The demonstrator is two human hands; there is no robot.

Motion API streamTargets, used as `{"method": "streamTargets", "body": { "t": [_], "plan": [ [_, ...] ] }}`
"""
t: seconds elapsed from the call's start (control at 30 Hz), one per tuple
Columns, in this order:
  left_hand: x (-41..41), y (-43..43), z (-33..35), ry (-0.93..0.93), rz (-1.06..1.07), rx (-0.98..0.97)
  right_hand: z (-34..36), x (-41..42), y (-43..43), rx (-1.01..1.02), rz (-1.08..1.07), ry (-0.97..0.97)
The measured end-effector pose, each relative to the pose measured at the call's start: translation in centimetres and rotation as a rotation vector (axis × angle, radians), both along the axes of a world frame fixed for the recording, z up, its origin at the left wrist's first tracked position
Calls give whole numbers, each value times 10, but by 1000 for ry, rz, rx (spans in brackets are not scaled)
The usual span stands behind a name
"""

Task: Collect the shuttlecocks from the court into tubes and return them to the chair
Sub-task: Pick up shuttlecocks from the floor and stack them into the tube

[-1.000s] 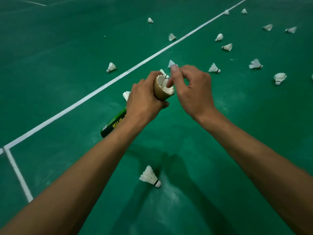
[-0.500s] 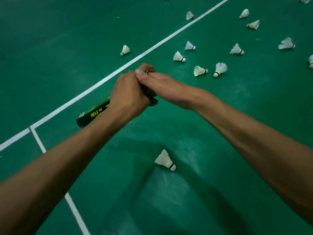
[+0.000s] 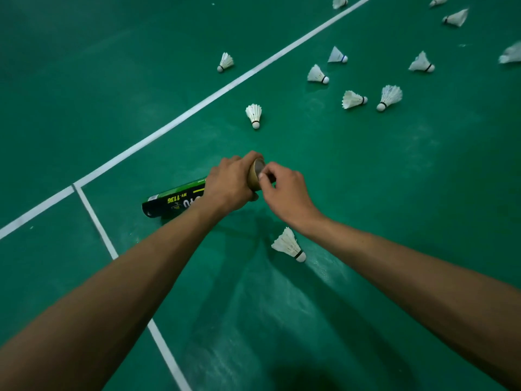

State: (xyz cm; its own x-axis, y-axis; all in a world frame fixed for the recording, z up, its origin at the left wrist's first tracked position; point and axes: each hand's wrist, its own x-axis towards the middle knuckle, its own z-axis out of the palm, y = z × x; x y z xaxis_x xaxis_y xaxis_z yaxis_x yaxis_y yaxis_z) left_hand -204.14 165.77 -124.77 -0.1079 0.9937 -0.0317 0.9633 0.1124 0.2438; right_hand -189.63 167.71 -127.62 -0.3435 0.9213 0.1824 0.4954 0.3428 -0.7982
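Dim, green-tinted view down onto a court floor (image 3: 408,210).
Light falls from overhead, leaving pale, hazy sheen patches on the floor and a soft dark shadow (image 3: 296,348) at the bottom centre. The corners darken. The middle is sharp, while the shuttlecock (image 3: 510,53) at the right edge is smeared by blur.

Tube (image 3: 174,198) right of line (image 3: 180,119); one shuttlecock (image 3: 289,245) nearer; cluster (image 3: 352,98) beyond, far-right maybe another.
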Motion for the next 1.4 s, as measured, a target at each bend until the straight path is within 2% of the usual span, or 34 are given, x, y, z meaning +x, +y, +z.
{"method": "streamTargets", "body": {
  "t": [0.17,0.33,0.47,0.53,0.63,0.7,0.8,0.97,1.07,1.13,1.2,1.4],
  "plan": [
    [-4,-3,-13,49,8,-1,-17,6,2,60,48,-49],
    [-5,-4,-17,57,11,-8,-23,17,3,-34,273,-382],
    [-7,-6,-21,64,27,-8,-39,19,-8,-58,252,-429],
    [-10,-6,-20,47,50,-3,-44,23,-11,-47,294,-568],
    [-14,-5,-17,18,71,5,-46,29,-18,-75,430,-894],
    [-15,-5,-17,9,74,16,-50,32,-19,-149,417,-960],
    [-16,-5,-15,-4,80,38,-51,37,-10,-211,236,-797],
    [-21,-2,-5,-48,122,100,-12,38,35,-28,-256,-56],
    [-21,2,3,-80,140,139,32,35,53,47,-312,252],
    [-17,5,8,-109,140,166,51,31,52,87,-227,286],
    [-10,7,13,-129,125,195,59,24,42,111,-107,220],
    [8,10,24,-169,89,232,60,24,28,-93,140,157]
  ]
}}
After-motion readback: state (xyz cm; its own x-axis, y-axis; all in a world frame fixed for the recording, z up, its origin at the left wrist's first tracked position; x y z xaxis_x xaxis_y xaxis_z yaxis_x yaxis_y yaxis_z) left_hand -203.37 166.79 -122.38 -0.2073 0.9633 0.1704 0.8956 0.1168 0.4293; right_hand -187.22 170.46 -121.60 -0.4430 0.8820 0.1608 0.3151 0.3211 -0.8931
